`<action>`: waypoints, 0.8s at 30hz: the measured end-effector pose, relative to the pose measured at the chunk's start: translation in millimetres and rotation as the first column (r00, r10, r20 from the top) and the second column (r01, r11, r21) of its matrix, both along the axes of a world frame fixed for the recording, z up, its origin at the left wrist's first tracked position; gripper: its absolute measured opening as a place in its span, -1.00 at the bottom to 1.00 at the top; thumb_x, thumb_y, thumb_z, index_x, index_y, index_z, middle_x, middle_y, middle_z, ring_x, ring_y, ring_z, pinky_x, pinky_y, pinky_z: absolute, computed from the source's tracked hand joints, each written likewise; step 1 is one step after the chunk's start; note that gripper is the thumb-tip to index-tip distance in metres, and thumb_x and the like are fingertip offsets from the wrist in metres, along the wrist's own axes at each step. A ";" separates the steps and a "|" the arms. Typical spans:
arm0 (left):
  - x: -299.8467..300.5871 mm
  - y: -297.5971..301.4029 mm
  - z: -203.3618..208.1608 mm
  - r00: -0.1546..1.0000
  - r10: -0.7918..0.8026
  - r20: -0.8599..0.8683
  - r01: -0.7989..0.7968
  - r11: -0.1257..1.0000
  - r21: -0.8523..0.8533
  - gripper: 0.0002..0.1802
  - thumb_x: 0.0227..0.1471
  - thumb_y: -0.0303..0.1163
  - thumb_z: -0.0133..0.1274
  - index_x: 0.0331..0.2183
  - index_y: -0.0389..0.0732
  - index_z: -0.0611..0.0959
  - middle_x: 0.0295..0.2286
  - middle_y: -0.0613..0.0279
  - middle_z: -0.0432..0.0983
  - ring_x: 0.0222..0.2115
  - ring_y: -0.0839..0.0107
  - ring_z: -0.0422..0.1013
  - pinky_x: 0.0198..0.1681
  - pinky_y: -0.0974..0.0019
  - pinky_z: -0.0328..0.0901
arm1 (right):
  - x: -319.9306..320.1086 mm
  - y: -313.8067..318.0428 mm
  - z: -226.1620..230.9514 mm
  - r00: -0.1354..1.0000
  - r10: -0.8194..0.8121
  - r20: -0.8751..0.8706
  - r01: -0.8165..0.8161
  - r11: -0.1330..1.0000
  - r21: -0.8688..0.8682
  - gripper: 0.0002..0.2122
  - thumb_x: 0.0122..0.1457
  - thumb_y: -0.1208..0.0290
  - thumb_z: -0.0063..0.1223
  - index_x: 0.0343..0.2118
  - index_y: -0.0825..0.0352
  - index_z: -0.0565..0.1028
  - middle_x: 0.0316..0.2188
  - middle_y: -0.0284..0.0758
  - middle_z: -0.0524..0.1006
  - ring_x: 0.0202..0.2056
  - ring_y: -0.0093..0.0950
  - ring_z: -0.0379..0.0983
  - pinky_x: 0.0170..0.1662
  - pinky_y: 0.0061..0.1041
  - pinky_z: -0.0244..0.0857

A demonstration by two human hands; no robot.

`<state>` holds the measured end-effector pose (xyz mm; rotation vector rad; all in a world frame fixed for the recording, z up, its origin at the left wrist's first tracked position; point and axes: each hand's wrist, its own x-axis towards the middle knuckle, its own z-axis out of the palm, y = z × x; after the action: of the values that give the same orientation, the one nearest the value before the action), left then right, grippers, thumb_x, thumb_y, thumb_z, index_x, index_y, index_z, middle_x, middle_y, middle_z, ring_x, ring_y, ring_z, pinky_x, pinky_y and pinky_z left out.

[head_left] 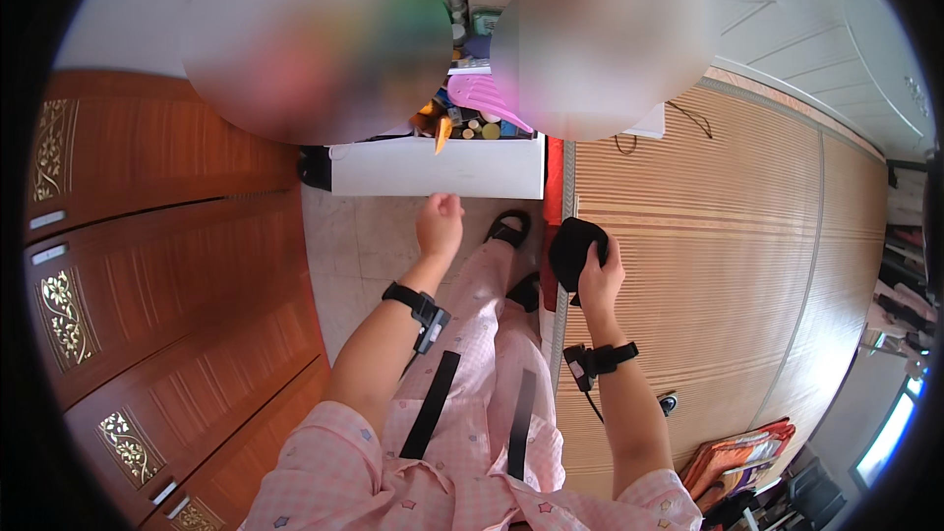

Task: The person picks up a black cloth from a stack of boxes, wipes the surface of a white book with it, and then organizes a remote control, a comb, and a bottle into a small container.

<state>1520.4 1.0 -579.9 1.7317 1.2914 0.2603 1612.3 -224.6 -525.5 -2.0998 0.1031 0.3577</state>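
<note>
My left hand [440, 226] is held at the lower front edge of a pulled-out white drawer [438, 169], its fingers curled in and nothing visible in them. Whether it touches the drawer, I cannot tell. In my right hand [601, 275], over the near edge of the bed mat, is a rounded black object [573, 248] like a soft pouch, gripped along its right side. Several small bottles and jars [482, 128], an orange item [442, 135] and a pink plastic piece with slots [484, 98] fill the drawer.
Wooden cabinet doors [187, 236] with gold floral panels run along the left. A bed with a striped woven mat [708, 265] takes up the right side, bearing folded orange cloth or bags [737, 457]. Two blurred patches hide much of the far end. Below lies a tiled floor [359, 246].
</note>
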 end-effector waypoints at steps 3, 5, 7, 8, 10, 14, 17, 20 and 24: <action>16.5 24.8 17.7 0.989 0.150 -0.016 -0.148 0.947 -0.285 -0.71 0.11 -0.20 -0.06 -0.23 -0.21 0.51 -0.50 0.31 0.47 -0.51 0.55 0.39 -0.43 0.46 0.32 | 9.2 18.7 -2.0 0.996 0.077 0.043 -0.073 0.993 -0.092 -0.81 0.09 0.46 -0.02 -0.22 0.34 0.45 -0.39 -0.06 0.51 -0.25 -0.07 0.44 -0.19 -0.30 0.29; 31.9 40.6 21.3 0.971 0.238 -0.001 -0.212 0.862 -0.461 -0.63 0.12 -0.18 -0.08 -0.10 -0.18 0.42 -0.36 0.27 0.45 -0.38 0.51 0.40 -0.37 0.40 0.36 | 20.4 28.0 -10.2 0.980 0.124 0.157 -0.098 0.982 -0.161 -0.86 0.05 0.38 0.06 -0.38 0.33 0.47 -0.50 -0.11 0.51 -0.38 -0.08 0.42 -0.31 -0.21 0.26; 44.2 54.9 21.0 0.957 0.291 0.002 -0.245 0.809 -0.535 -0.63 0.12 -0.17 -0.08 -0.09 -0.17 0.42 -0.35 0.27 0.44 -0.36 0.49 0.40 -0.35 0.38 0.36 | 31.8 40.4 -19.6 0.963 0.160 0.216 -0.110 0.967 -0.228 -0.84 0.02 0.33 0.09 -0.42 0.32 0.47 -0.52 -0.13 0.50 -0.42 -0.08 0.39 -0.34 -0.21 0.24; 49.7 58.9 17.5 0.940 0.340 -0.006 -0.274 0.746 -0.607 -0.63 0.12 -0.17 -0.07 -0.09 -0.16 0.42 -0.34 0.27 0.44 -0.35 0.47 0.40 -0.34 0.36 0.37 | 38.3 45.9 -24.1 0.943 0.199 0.266 -0.116 0.948 -0.298 -0.82 0.00 0.29 0.11 -0.46 0.31 0.47 -0.54 -0.14 0.50 -0.46 -0.08 0.37 -0.36 -0.20 0.23; 50.5 72.8 3.5 0.936 0.350 0.019 -0.252 0.708 -0.660 -0.63 0.11 -0.17 -0.07 -0.09 -0.15 0.43 -0.31 0.26 0.42 -0.31 0.43 0.39 -0.28 0.31 0.39 | 50.0 67.3 -29.3 0.957 0.196 0.212 -0.096 0.909 -0.405 -0.74 -0.07 0.17 0.17 -0.50 0.29 0.48 -0.53 -0.19 0.51 -0.40 -0.06 0.35 -0.29 -0.16 0.21; 62.4 84.0 -12.6 0.886 0.463 0.031 -0.294 0.611 -0.735 -0.70 0.10 -0.28 -0.11 -0.14 -0.18 0.44 -0.30 0.22 0.42 -0.27 0.37 0.39 -0.16 0.20 0.39 | 84.6 107.6 -30.7 0.974 0.217 0.067 -0.139 0.804 -0.578 -0.66 -0.08 0.05 0.12 -0.45 0.27 0.51 -0.47 -0.21 0.54 -0.25 -0.10 0.33 -0.16 -0.16 0.16; 62.0 85.9 -18.2 0.798 0.596 0.084 -0.292 0.505 -0.812 -0.77 0.07 -0.35 -0.13 -0.21 -0.20 0.45 -0.29 0.19 0.41 -0.23 0.33 0.37 -0.14 0.17 0.38 | 113.9 132.5 -29.2 0.982 0.175 -0.077 -0.183 0.745 -0.641 -0.60 -0.06 -0.03 0.05 -0.38 0.25 0.54 -0.41 -0.20 0.55 -0.17 -0.10 0.31 -0.09 -0.19 0.13; 57.3 89.3 -25.9 0.780 0.623 0.055 -0.329 0.483 -0.812 -0.81 0.01 -0.35 -0.06 -0.29 -0.17 0.44 -0.28 0.26 0.38 -0.21 0.34 0.33 -0.14 0.18 0.32 | 137.5 150.6 -36.9 0.979 0.144 -0.147 -0.205 0.738 -0.643 -0.59 -0.04 -0.09 -0.01 -0.32 0.16 0.56 -0.37 -0.17 0.56 -0.14 -0.07 0.32 -0.05 -0.20 0.13; 61.1 95.2 -29.4 0.764 0.644 0.046 -0.282 0.398 -0.873 -0.86 -0.02 -0.36 -0.04 -0.34 -0.13 0.44 -0.32 0.31 0.36 -0.23 0.36 0.32 -0.13 0.22 0.27 | 165.8 157.1 -56.0 0.978 0.187 -0.098 -0.209 0.806 -0.553 -0.57 -0.08 -0.10 0.07 -0.37 0.21 0.56 -0.46 -0.13 0.55 -0.32 -0.11 0.48 -0.24 -0.22 0.31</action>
<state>1581.4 96.2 -609.3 0.4014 1.2721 0.2327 1778.1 -67.5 -581.4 -2.7042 0.0076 0.5453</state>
